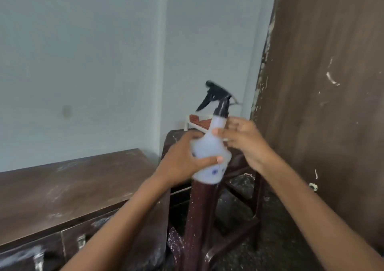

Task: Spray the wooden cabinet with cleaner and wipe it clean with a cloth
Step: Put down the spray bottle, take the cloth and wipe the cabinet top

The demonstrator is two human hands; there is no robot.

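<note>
A translucent white spray bottle with a black trigger head is held upright in mid-air, nozzle pointing left. My left hand grips its body from the left, thumb across the front. My right hand touches the bottle's shoulder just below the neck, fingers curled. A low wooden cabinet with a dusty, streaked brown top stands at the lower left, with metal handles on its front. No cloth is visible.
A dark maroon plastic stool stands behind and below the bottle, with a white rack on it. A tall brown wooden panel, scratched and paint-flecked, fills the right side. Pale walls meet in a corner behind.
</note>
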